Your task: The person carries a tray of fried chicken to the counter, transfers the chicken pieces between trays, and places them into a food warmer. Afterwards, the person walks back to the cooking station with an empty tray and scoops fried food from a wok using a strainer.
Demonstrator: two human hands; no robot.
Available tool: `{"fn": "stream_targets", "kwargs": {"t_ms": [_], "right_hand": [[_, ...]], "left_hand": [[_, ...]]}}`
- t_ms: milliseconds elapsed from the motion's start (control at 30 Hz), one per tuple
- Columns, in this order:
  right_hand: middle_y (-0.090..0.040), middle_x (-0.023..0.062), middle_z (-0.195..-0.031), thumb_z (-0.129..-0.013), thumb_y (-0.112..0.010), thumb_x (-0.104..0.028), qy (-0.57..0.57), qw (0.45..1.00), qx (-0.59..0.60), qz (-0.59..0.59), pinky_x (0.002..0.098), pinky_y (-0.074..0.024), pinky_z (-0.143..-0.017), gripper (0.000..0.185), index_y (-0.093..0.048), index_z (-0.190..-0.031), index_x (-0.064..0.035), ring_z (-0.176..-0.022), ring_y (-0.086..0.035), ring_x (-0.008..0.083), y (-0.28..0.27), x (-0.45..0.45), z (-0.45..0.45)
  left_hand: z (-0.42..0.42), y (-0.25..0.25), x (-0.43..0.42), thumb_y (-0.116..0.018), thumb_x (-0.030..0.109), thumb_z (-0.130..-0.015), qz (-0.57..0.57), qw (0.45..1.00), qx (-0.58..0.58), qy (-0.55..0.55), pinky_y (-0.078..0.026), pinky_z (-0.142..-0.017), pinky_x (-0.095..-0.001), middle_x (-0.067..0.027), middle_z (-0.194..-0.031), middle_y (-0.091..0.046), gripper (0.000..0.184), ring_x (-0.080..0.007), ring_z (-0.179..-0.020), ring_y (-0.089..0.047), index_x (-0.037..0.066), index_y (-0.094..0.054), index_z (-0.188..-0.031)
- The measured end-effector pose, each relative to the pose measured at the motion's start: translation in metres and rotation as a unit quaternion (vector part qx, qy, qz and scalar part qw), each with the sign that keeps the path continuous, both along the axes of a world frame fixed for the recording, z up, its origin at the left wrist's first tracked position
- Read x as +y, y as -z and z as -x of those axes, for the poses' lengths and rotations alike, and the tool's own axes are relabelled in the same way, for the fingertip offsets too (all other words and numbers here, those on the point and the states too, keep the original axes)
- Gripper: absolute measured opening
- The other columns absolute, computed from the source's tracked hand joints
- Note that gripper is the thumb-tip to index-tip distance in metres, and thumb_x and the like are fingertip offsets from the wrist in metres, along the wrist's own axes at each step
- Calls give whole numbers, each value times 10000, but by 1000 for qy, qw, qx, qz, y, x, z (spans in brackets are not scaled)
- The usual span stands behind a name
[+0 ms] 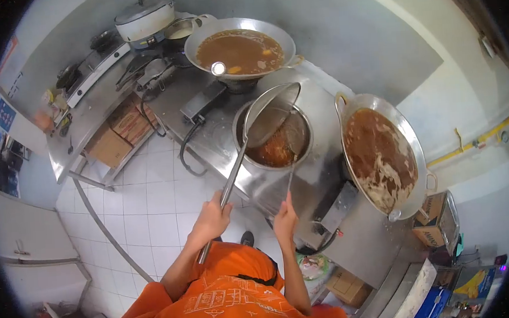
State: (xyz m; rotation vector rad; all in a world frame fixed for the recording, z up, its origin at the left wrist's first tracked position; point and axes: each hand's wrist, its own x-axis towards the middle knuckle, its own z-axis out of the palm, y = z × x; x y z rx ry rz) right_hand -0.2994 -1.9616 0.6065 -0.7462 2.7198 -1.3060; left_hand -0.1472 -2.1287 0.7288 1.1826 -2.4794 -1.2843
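My left hand (211, 220) is closed around the long metal handle of a large mesh strainer (268, 114). The strainer's bowl is tilted over a round steel pot (253, 161) and covers part of its opening. Inside the pot is reddish-brown food (277, 149); I cannot make out what kind. My right hand (285, 218) grips the thin handle of a smaller skimmer (295, 134), whose head dips into the pot at its right side.
Behind the pot stands a wide wok (288, 38) of brown liquid with orange pieces. Another wok (407, 132), its liquid foamy, is at the right. A steel table (208, 156) carries burners and hoses. A rice cooker (147, 20) stands back left, cardboard boxes (347, 287) below right.
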Motion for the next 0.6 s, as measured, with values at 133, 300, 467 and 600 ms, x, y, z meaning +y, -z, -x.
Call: {"fn": "stream_targets", "kwargs": {"t_ms": [133,300,467,600], "right_hand": [[-571,10,-652,-1034,-420,-239,55,961,-245,119,283,-451,-540,440,-418,-1445,-81,-588,-555,98,-61,-10,13],[-487,42,-628,-1025,-419,-207,4,992,-102,76,263,-402,-517,437,-426,-1437,-59,-552,-470,80,-146,-110,71],[-600,319,-898,-966,-426,-106,-21,981,153,-119,488,-462,-720,400,-479,-1350,-7,-833,-596,482,-164,-275,182],[-628,313,-948,-963,-432,-139,-52,934,186,-299,512,-479,-766,409,-482,-1356,-35,-893,-598,488,-157,-316,282]], "left_hand": [[-1,17,-61,-530,245,-973,-266,962,33,46,-438,-487,-326,-82,-651,-531,367,-185,-526,-519,0,-451,-1234],[6,61,-154,-483,305,-1009,-502,856,57,115,-298,-342,-200,39,-620,-419,333,-37,-405,-353,11,-471,-1164],[1,83,-246,-439,409,-1014,-627,770,63,103,-443,-457,-202,-47,-750,-567,500,-78,-512,-488,5,-459,-1308],[-24,106,-323,-451,436,-1002,-627,762,129,103,-552,-688,-286,-139,-935,-649,592,-183,-774,-632,30,-389,-1428]]}}
